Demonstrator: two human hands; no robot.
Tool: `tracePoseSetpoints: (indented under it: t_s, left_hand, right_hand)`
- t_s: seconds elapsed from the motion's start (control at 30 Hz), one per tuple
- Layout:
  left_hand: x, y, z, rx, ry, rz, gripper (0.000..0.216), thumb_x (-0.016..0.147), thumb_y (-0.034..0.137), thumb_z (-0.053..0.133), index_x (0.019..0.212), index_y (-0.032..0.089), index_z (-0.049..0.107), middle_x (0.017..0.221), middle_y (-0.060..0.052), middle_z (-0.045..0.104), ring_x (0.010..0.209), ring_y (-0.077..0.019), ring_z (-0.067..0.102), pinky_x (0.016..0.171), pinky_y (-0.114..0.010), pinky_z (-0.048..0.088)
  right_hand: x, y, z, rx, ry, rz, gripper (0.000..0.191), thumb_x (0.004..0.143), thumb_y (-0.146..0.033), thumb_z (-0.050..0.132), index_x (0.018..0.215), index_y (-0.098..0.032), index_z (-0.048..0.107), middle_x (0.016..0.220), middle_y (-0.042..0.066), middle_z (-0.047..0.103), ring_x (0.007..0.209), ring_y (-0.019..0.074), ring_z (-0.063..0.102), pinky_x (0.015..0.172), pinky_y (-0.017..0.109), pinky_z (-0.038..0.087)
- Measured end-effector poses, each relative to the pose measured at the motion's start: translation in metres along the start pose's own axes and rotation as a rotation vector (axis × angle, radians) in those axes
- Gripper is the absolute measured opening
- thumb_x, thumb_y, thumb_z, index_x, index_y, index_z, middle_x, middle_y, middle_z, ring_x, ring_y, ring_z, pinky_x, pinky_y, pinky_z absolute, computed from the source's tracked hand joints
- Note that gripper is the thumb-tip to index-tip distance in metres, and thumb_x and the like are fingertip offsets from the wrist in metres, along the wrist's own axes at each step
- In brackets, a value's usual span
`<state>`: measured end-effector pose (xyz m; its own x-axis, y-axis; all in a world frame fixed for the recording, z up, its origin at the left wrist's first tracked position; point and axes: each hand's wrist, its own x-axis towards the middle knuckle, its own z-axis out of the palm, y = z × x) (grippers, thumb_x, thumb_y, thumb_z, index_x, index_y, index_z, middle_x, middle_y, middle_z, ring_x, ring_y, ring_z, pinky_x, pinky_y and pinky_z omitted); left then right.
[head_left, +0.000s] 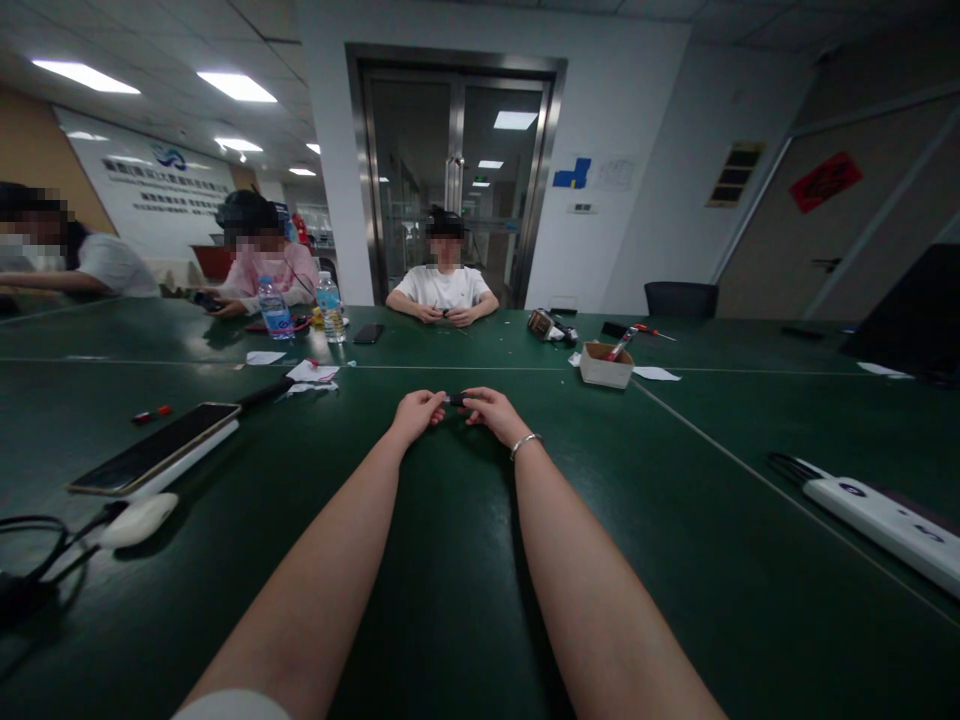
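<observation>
Both my hands meet over the green table [450, 560], with a small black USB stick [456, 400] stretched between their fingertips. My left hand [417, 415] pinches its pale, metal-looking end. The dark body is gripped by my right hand [491, 412], which has a silver bangle at its wrist. Fine details of the stick are too small to make out. Closest to the right hand stands a small open box [606, 366] with a red-and-white tool sticking up from it.
To the left lie a phone [157, 448] on a white object, a white mouse-like device [141, 520] with black cables, and paper scraps [313, 372]. Two bottles [330, 308] stand farther back. A white power strip [885, 515] lies right. Another person [444, 288] sits opposite.
</observation>
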<state>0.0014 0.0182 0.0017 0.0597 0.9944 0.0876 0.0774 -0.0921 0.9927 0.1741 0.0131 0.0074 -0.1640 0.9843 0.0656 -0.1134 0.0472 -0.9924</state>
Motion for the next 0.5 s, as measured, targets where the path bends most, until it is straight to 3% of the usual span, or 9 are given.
tracePoseSetpoints:
  t_s: [0.5]
  left_hand:
    - [-0.007, 0.013, 0.001, 0.179, 0.022, -0.054, 0.039, 0.078, 0.046, 0.051, 0.056, 0.014, 0.056, 0.046, 0.000, 0.051, 0.038, -0.0086, 0.044, 0.041, -0.022, 0.032]
  right_hand:
    - [-0.001, 0.002, -0.003, 0.018, -0.077, -0.026, 0.023, 0.073, -0.012, 0.065, 0.096, -0.013, 0.060, 0.070, 0.002, 0.068, 0.043, 0.0044, 0.054, 0.048, 0.016, 0.050]
